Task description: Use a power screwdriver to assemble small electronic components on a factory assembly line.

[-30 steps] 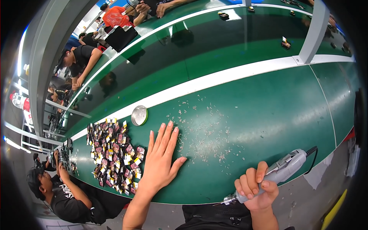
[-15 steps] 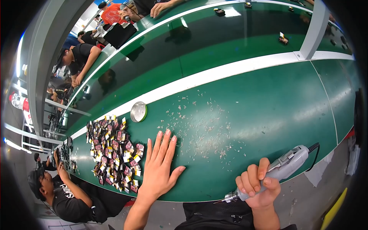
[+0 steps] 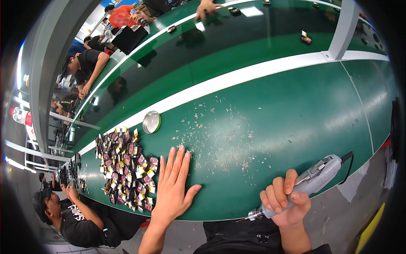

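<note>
Lower right: a grey cylindrical electric screwdriver (image 3: 319, 174) is gripped by the right hand (image 3: 287, 201). Centre: tiny silvery slivers (image 3: 229, 138) are scattered, seemingly unused, beside the wide-spread left hand (image 3: 172, 190); completion is unclear.

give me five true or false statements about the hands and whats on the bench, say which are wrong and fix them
1. The right hand grips a grey electric driver. True.
2. The left hand is clenched into a fist. False: it is open and stretched out.
3. The round tin is farther from the person than the left hand. True.
4. The heap of small parts lies to the right of the scattered tiny pieces. False: it lies to their left.
5. The driver's cord leaves from the end opposite its tip. True.
</note>
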`<action>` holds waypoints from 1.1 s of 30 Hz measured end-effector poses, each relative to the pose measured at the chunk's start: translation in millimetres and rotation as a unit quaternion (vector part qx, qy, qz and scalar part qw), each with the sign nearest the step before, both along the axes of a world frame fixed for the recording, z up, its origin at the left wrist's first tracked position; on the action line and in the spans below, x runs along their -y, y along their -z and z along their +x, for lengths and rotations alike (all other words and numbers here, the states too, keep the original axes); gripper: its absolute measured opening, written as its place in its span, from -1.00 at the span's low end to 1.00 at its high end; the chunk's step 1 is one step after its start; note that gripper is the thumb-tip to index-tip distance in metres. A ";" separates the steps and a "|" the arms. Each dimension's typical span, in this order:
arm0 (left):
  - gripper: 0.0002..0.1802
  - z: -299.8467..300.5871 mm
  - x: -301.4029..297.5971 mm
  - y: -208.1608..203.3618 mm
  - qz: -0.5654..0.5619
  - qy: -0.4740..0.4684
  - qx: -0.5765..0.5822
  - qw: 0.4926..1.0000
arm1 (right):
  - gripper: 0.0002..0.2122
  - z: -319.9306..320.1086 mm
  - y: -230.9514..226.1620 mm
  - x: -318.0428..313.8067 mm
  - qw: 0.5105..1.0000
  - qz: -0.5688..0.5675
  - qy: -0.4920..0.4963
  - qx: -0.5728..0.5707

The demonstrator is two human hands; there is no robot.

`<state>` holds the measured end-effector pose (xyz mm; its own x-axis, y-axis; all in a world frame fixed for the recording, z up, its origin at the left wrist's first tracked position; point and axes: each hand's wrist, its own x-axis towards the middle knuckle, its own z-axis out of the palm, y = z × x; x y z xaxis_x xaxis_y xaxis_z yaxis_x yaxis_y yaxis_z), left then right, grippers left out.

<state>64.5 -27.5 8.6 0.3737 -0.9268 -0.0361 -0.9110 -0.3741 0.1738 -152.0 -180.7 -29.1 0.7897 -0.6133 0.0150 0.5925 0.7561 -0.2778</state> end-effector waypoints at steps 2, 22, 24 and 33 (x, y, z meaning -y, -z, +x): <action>-0.19 0.9 2.3 3.0 0.005 -0.005 0.000 1.000 | -0.89 1.9 3.5 0.4 1.000 0.001 0.000 0.004; -0.47 -17.2 73.8 -42.2 -0.182 0.072 0.010 0.981 | -0.93 -16.8 -24.9 15.6 0.997 0.045 0.059 -0.003; -0.66 -13.6 116.2 -40.4 -0.224 0.121 -0.045 0.966 | -0.92 -31.3 -27.2 30.0 0.996 0.042 0.079 0.000; -0.72 -15.1 366.5 0.4 -0.241 0.116 -0.173 0.948 | -0.91 -38.9 -19.1 53.3 0.981 0.081 0.177 0.006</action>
